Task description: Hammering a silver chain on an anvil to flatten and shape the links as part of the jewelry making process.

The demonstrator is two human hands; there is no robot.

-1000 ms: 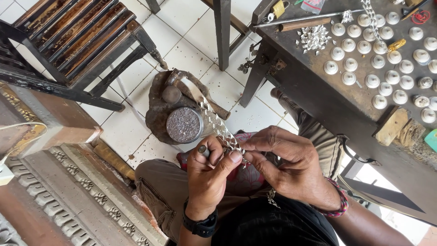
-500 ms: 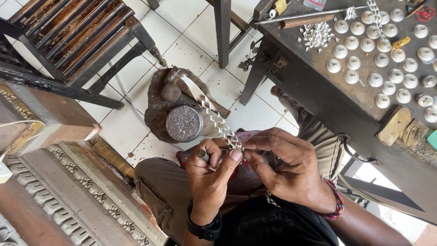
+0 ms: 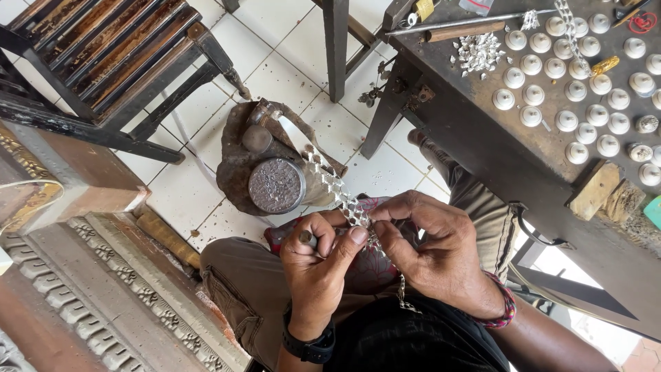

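Observation:
A long silver link chain runs from the floor block up to my hands. My left hand, with a black wrist band, pinches the chain between thumb and forefinger and has a small metal tool tucked in its fingers. My right hand, with a woven bracelet at the wrist, grips the same chain from the other side; the two hands touch over my lap. A loose end of chain hangs down below my right hand.
A dark stone-like block with a round engraved metal die sits on the white tiled floor. The dark workbench at right carries several small white domed pieces and silver scraps. A wooden slatted chair stands top left, carved wood at left.
Both hands stay together on the chain with only small finger movement. The view has shifted slightly.

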